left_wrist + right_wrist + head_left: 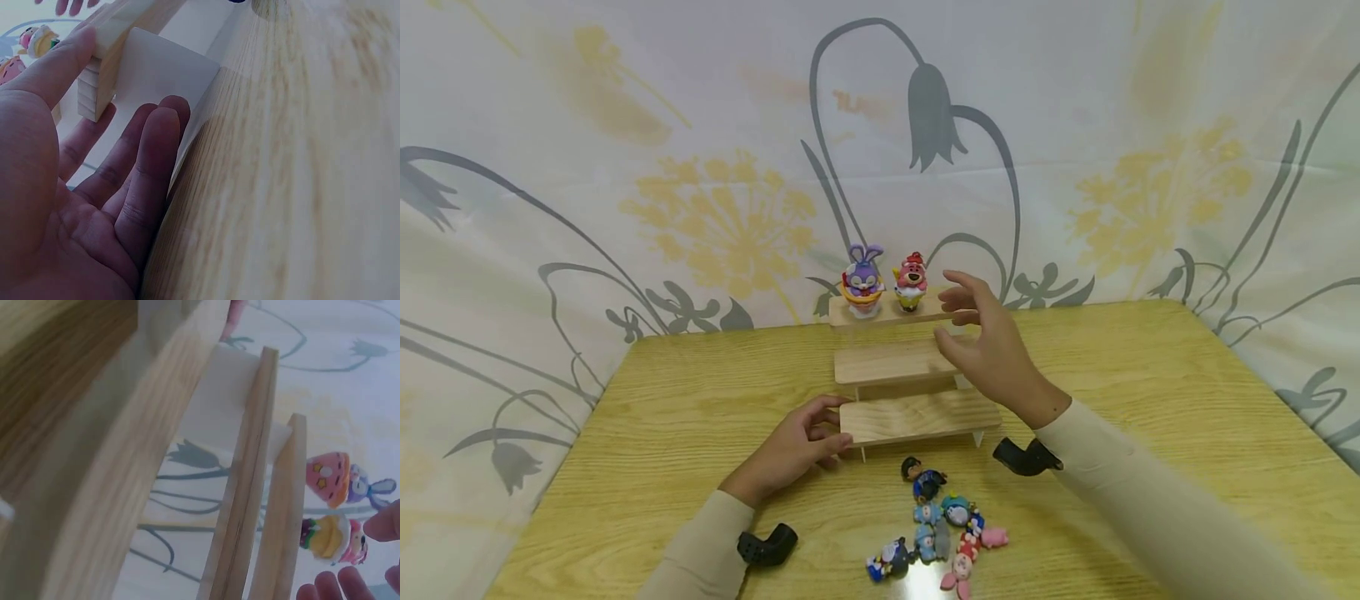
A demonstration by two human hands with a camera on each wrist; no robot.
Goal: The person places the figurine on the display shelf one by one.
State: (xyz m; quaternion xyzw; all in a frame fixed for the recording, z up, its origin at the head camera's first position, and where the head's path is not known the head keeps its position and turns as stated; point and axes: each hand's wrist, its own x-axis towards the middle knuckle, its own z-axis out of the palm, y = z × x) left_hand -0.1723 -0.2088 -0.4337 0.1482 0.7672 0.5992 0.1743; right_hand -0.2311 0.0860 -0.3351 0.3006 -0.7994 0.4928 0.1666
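Observation:
A three-step wooden display stand [917,417] with clear plastic side supports stands on the table. My left hand [797,442] grips the left end of its lowest step. In the left wrist view the thumb lies along the upper edge of the board end [90,94], with fingers below beside the translucent support [162,65]. On the top step are a purple rabbit figurine [863,287] and, to its right, a pink bear figurine [912,279]. Beside the bear, at the stand's right end, my right hand [988,350] hovers with loosely bent fingers and nothing in them.
Several small figurines lie in front of the stand, among them a dark-haired one in blue [923,479], a pink-eared one in red [964,562] and a small pink pig [995,537]. A flower-patterned cloth [722,108] hangs behind the wood-grain table [700,400].

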